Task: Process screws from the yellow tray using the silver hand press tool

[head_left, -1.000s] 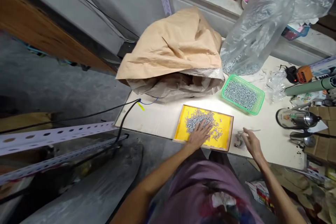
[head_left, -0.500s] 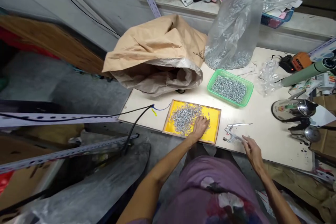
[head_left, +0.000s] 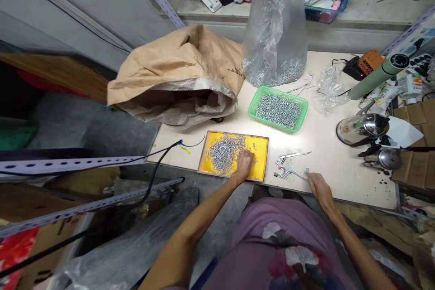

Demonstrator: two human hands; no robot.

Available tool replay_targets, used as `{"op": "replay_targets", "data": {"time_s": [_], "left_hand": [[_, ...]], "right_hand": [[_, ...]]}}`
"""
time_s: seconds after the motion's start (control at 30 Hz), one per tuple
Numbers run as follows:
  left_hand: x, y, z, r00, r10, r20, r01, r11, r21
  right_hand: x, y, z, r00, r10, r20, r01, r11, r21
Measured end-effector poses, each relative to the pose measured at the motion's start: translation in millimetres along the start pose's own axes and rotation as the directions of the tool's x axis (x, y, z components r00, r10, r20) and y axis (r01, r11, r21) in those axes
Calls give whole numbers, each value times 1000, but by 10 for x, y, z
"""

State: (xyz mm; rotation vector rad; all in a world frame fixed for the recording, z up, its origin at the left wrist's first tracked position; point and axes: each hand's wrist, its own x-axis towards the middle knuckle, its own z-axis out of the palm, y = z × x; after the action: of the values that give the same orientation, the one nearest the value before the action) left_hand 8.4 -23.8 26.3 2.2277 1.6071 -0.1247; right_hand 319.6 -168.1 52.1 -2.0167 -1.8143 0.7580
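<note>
Well, from where I stand, the two hands are set well apart over the pale surface [head_left: 356, 174]. The left hand [head_left: 243, 165] is down inside the shallow yellow tray [head_left: 260, 171], its fingers bent at the right edge of a heap of small metal pins [head_left: 222, 153]. Most of the pins lie left of those fingers; a few lie loose to the right. I can't tell whether any are pinched.

The right hand [head_left: 320, 190] is at the handle end of a metal plier-like tool [head_left: 288, 171], which lies with its handles spread between the tray and that hand. Whether the fingers grip it, I can't make out.

Beyond the tray, farther from both hands, sits a green plastic basket [head_left: 303, 115] of similar pins, just in front of a clear plastic bag [head_left: 273, 41] and to the right of a brown sack [head_left: 176, 63].
</note>
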Motion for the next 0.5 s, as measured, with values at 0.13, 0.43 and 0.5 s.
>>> {"op": "replay_targets", "data": {"time_s": [0.13, 0.43, 0.5], "left_hand": [[-43, 32, -112, 1000, -29, 0, 29, 997, -74], [-228, 913, 59, 920, -201, 336, 383, 635, -671], [-218, 1020, 104, 871, -238, 430, 479, 607, -635]], "right_hand": [[24, -81, 191, 999, -32, 39, 36, 994, -103], [172, -131, 281, 993, -4, 120, 34, 968, -248], [190, -101, 262, 992, 0, 125, 30, 970, -241]]}}
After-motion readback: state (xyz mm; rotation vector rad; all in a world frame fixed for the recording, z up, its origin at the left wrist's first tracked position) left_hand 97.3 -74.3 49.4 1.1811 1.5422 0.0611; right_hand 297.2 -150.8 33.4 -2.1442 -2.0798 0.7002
